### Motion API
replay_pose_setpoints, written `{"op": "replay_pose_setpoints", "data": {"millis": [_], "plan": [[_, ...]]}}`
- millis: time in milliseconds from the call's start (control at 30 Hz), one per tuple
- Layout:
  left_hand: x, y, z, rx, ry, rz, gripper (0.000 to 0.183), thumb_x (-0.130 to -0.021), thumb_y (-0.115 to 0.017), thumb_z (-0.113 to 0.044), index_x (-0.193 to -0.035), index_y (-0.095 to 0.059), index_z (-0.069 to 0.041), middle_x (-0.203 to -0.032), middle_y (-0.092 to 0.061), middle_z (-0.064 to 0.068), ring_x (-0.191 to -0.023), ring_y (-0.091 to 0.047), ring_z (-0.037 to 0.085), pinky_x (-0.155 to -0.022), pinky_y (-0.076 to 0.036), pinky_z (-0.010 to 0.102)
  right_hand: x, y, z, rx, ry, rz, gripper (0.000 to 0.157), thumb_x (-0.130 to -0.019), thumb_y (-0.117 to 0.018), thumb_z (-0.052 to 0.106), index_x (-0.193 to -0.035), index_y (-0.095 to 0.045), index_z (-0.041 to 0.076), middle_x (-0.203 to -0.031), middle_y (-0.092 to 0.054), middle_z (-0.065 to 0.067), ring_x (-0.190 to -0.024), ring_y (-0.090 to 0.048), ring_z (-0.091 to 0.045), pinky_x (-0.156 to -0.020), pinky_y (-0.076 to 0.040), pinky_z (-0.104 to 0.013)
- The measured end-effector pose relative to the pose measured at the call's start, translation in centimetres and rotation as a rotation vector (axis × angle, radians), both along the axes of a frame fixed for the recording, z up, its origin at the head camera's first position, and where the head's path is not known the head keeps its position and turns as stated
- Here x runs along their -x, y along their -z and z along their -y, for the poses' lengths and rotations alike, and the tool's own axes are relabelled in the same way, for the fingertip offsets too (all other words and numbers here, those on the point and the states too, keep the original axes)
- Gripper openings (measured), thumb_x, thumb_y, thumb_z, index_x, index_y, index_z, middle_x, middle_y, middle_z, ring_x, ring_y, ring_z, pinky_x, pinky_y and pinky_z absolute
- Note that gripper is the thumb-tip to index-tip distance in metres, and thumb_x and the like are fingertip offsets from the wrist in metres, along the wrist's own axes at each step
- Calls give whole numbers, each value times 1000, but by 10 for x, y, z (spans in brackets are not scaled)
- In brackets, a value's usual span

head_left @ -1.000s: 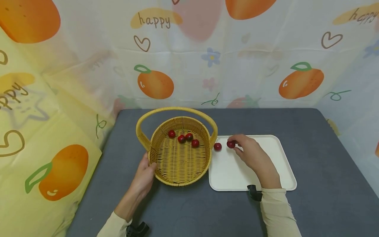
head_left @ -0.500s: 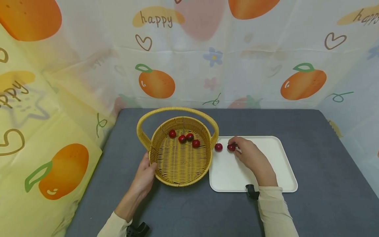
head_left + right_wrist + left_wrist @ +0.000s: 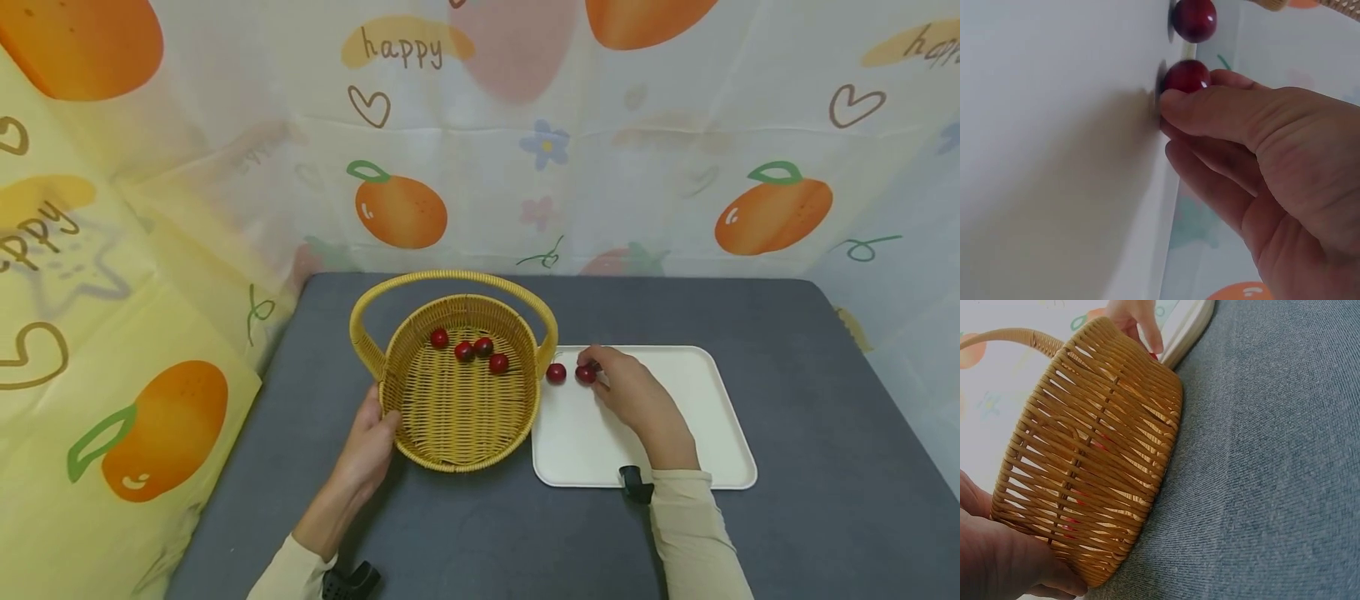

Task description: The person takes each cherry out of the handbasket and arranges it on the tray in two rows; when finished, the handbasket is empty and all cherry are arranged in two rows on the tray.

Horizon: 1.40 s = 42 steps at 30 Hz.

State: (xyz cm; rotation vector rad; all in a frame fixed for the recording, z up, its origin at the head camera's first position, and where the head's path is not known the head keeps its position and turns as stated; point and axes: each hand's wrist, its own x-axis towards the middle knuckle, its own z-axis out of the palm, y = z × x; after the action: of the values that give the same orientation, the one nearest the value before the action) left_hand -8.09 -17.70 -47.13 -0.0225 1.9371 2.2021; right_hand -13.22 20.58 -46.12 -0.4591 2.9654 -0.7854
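Note:
A yellow wicker basket [image 3: 465,425] with an arched handle holds several dark red cherries [image 3: 464,351]. My left hand [image 3: 367,437] grips its left side, thumb over the rim; in the left wrist view the fingers curl round the woven wall [image 3: 1085,450]. Over the white tray [image 3: 645,450], my right hand [image 3: 637,400] pinches a cherry [image 3: 1186,76] between thumb and fingers, low against the tray surface. Another cherry [image 3: 556,373] lies on the tray between that hand and the basket.
The basket's right edge overlaps the tray's left edge in the head view. Both stand on a grey table [image 3: 450,533]. Behind hangs a fruit-printed cloth [image 3: 480,192], with a yellow one [image 3: 150,317] at the left.
My right hand has come slightly toward me with the pinched cherry, lowering it to the tray, and then stays nearly still. The left hand keeps its grip on the basket.

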Motion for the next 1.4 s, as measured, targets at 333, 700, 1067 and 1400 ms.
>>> {"op": "replay_pose_setpoints", "data": {"millis": [333, 700, 1067, 1400], "plan": [[-2, -1, 2, -4, -4, -4, 70, -102, -28, 12, -167, -10, -5, -168, -23, 18, -155, -23, 29, -123, -21, 53, -2, -11, 3, 12, 6, 57, 41, -95, -77, 3, -133, -64, 5, -128, -71, -15, -118, -67, -36, -103, -52, -54], [-3, 4, 2, 2, -3, 2, 70, -101, -29, 13, -167, -11, -4, -167, -25, 18, -154, -25, 29, -123, -24, 51, -3, -3, 10, -3, 107, 53, 28, -92, -80, 5, -119, -71, 3, -110, -74, -11, -102, -70, -29, -94, -56, -50], [-3, 3, 1, -17, -3, -21, 72, -101, -28, 14, -168, -7, -5, -170, -21, 17, -157, -20, 29, -125, -19, 53, -6, -8, 8, -12, 141, 37, 29, -92, -81, 10, -118, -69, 4, -110, -75, -14, -105, -70, -34, -91, -55, -53], [-1, 2, 0, -13, 0, -28, 70, -102, -28, 14, -167, -10, -4, -168, -24, 18, -155, -24, 30, -124, -21, 51, -22, -54, 14, -17, 176, -49, 31, -99, -75, 17, -125, -69, 4, -113, -73, -17, -103, -69, -35, -87, -55, -54]]}}
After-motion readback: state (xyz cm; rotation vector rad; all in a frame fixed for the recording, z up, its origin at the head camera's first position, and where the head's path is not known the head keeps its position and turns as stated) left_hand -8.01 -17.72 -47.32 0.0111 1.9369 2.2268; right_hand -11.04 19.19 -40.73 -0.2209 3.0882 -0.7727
